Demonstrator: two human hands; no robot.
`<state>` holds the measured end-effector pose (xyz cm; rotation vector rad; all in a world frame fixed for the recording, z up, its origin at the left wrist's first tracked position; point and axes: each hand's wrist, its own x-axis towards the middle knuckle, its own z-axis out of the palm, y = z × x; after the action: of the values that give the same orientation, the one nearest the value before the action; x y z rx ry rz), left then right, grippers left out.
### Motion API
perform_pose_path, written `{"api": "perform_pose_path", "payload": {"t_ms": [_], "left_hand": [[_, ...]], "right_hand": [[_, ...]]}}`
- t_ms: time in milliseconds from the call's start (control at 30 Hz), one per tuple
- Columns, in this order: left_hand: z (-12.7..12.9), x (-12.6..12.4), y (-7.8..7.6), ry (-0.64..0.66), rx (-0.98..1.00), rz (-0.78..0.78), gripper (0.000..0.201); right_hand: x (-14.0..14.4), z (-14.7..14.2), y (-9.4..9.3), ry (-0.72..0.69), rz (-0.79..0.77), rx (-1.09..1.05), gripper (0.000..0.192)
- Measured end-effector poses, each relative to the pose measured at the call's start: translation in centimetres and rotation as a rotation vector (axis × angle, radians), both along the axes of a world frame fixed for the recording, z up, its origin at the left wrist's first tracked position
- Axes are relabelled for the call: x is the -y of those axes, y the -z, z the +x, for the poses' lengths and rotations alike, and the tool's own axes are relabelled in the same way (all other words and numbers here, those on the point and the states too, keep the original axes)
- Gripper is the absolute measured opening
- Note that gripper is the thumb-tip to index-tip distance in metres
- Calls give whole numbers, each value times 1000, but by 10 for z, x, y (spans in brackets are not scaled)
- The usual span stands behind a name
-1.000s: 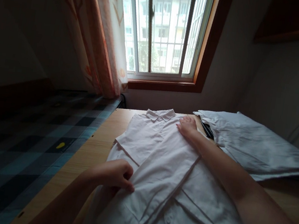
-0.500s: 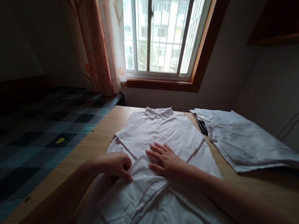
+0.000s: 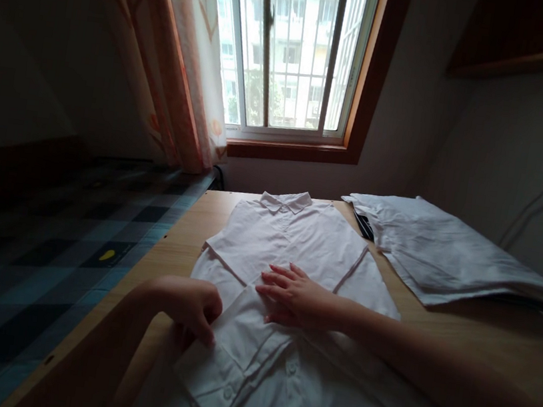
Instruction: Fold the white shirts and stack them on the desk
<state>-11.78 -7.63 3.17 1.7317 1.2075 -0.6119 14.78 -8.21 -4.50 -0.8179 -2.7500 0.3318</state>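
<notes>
So you've got the white shirt (image 3: pixel 295 247) laid flat on the wooden table (image 3: pixel 179 244), collar (image 3: pixel 286 200) pointing at the window (image 3: pixel 285 50), which puts the daylight right on the cloth so creases are easy to see. Your right hand (image 3: pixel 296 296) is lying palm down on the middle of the shirt, fingers spread out flat and not gripping anything, and I'd guess that's to pin the layers so they don't slide around. Your left hand (image 3: pixel 191 307) is curled at the left edge, fingers closed in a pinch on the sleeve (image 3: pixel 224 358), the long cuffed strip that's been laid across the body of the shirt with its buttons facing up. Holding it by the edge like that looks like the way to keep the fold line straight while the other palm does the anchoring. Off to the right there's a second pale garment (image 3: pixel 446 255) lying flat too, near the shirt but not touching it, with something dark (image 3: pixel 364 226) tucked under its near corner; can't tell what. Checked bedding (image 3: pixel 42 252) sits just beside the table on the left.
</notes>
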Motion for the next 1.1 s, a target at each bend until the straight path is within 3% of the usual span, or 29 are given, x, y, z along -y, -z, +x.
{"api": "perform_pose_path", "payload": {"t_ms": [100, 267, 333, 400, 533, 633, 700, 800, 867, 967, 1033, 1100], "left_hand": [[-2, 0, 1, 23, 74, 4, 38], [-14, -1, 2, -53, 151, -58, 42], [-17, -2, 1, -62, 200, -18, 45], [-13, -4, 0, -78, 272, 130, 47], [14, -6, 7, -101, 432, 654, 41], [38, -7, 28, -53, 570, 1070, 35], [48, -9, 48, 21, 628, 1205, 39], [52, -13, 73, 101, 621, 1165, 46], [52, -15, 79, 165, 563, 1080, 46], [51, -12, 76, 308, 440, 991, 48], [52, -9, 72, 376, 379, 979, 53], [53, -6, 70, 411, 337, 975, 57]], "right_hand": [[12, -5, 1, -68, 2, -11, 53], [29, -8, -7, -131, -72, 18, 57], [31, -8, -10, -182, -82, 19, 52], [31, -7, -11, -219, -79, 12, 46], [29, -8, -10, -285, -81, -46, 38], [24, -10, -14, -399, -140, -104, 35], [22, -12, -21, -518, -254, -101, 29], [25, -14, -34, -667, -492, -62, 21], [30, -14, -41, -704, -616, -68, 17], [33, -10, -52, -752, -792, -85, 14], [30, -5, -57, -769, -903, -85, 26], [22, 2, -60, -676, -913, -172, 41]]}}
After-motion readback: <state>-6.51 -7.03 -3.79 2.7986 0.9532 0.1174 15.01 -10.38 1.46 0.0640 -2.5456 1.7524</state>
